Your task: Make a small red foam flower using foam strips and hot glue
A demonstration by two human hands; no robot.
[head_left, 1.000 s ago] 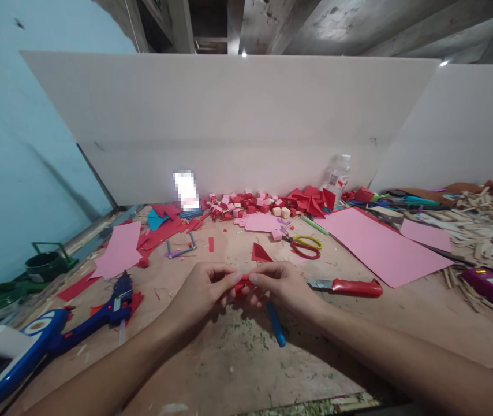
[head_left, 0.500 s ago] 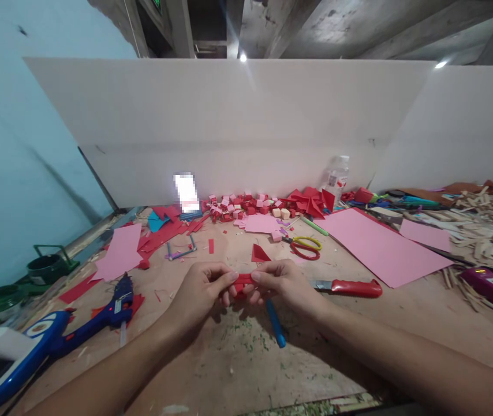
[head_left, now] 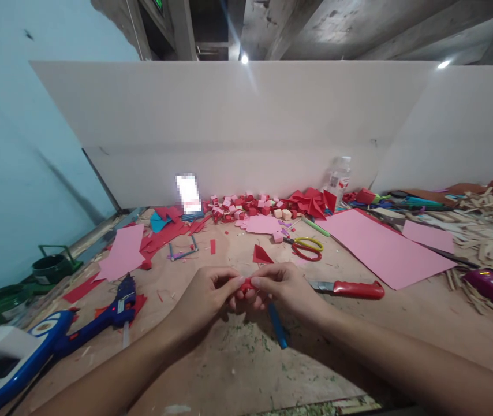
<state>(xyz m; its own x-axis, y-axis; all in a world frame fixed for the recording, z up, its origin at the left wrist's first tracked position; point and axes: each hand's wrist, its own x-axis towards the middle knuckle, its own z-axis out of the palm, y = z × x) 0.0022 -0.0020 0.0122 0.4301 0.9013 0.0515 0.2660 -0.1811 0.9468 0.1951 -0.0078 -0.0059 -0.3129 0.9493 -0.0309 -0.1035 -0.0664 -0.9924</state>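
Red paper piece (head_left: 246, 284), small, folded, pinched between left hand (head_left: 205, 294), right hand (head_left: 285, 287).

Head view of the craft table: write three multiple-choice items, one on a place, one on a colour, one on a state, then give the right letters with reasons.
1. Where does the red-handled knife lie?
A. To the right of the right hand
B. Beside the glue gun
C. Against the white board

2. What colour is the small piece pinched between the two hands?
A. Pink
B. Red
C. Blue

3. What is the state of the left hand?
A. Flat on the table
B. Gripping the scissors
C. Fingers closed on the small piece

Answers:
1. A, the knife lies on the table just right of the right hand.
2. B, a red bit shows between the fingertips.
3. C, its fingertips meet those of the right hand on the piece, above the table.
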